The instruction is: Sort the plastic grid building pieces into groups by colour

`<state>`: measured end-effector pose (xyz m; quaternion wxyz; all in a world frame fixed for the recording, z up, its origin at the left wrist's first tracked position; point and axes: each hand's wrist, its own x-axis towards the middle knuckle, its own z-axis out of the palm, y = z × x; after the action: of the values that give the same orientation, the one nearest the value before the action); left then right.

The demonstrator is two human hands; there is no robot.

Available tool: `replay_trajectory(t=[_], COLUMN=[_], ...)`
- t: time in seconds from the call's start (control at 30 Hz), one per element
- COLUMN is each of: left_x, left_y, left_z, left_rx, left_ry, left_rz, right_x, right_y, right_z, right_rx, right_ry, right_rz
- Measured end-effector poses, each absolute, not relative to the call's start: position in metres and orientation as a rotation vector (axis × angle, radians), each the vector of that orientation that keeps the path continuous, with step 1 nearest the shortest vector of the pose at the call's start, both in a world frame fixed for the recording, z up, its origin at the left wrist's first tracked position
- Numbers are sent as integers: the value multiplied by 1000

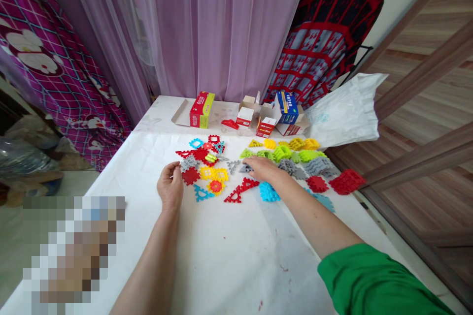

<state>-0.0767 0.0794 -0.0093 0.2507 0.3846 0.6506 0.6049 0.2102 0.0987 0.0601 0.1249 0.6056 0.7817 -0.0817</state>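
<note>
Loose plastic building pieces with notched edges lie on the white-covered table. My left hand (170,187) is closed at the left side of the mixed pieces, its fingertips beside a grey gear-edged piece (189,162). Whatever those fingers may pinch is hidden. Just below is a dark red piece (191,175). My right hand (261,168) reaches down onto grey triangular pieces (246,169), fingers closed at them. Yellow square pieces (214,173), a blue triangle (202,193) and red triangles (241,190) lie between my hands. A light blue stack (269,192) sits under my right wrist.
Yellow (296,143), lime green (312,156), grey (320,166) and red (346,182) stacks stand at the right. Opened small boxes (201,110), a blue box (287,107) and a white bag (347,108) are at the back. A pixelated patch covers the lower left.
</note>
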Motion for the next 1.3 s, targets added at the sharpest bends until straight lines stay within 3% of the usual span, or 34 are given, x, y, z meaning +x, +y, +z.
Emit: replay_trajectory(t=[0.33, 0.77, 1.07, 1.3], left_x=[-77, -78, -81, -80], left_y=[81, 82, 83, 83], left_z=[-14, -13, -15, -16], left_rx=[1051, 1079, 1063, 1081], left_ry=[1776, 1723, 1735, 1723], left_rz=[1650, 1689, 1664, 1684], right_x=[167, 122, 136, 142], right_y=[94, 118, 110, 105], right_z=[77, 66, 90, 78], right_rx=[1795, 2021, 2058, 1968], right_ry=[2397, 2071, 2178, 2231], right_rz=[-43, -272, -395, -473])
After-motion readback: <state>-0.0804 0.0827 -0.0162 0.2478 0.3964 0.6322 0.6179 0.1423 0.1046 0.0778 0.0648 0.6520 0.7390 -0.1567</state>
